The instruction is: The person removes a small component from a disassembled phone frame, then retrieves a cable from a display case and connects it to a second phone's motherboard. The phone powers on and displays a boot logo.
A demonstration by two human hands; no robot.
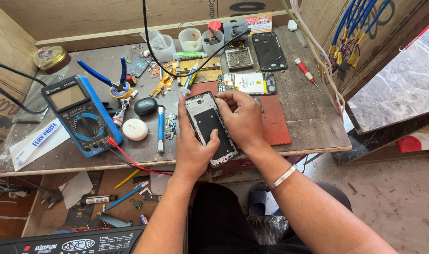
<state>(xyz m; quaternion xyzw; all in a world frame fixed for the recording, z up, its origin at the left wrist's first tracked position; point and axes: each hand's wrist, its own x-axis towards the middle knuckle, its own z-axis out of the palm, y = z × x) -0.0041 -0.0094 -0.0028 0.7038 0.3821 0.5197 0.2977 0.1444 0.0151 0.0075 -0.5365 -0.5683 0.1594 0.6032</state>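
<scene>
Two bare hands are closed around a phone frame (pixel 209 128), which is held tilted over the near edge of the counter (pixel 308 122), partly above a red work mat (pixel 274 123). The left hand (pixel 191 148) is wrapped along the frame's left side, its thumb laid across the dark inner panel, so its grip is taken up by the frame. The right hand (pixel 245 117) is clamped on the frame's upper right edge, the fingertips pinched at the top corner; whether a small tool is pinched there cannot be told. A metal bangle (pixel 281 178) is worn on the right wrist. Just beyond the frame, an opened phone with its battery exposed (pixel 246 83) is laid flat, and a black back cover (pixel 269 51) lies farther off. A blue multimeter (pixel 81 114) is set well to the left, its red lead (pixel 130 161) trailed over the counter edge. A red-handled screwdriver (pixel 305 70) lies to the right, near hanging wires (pixel 339 51).
</scene>
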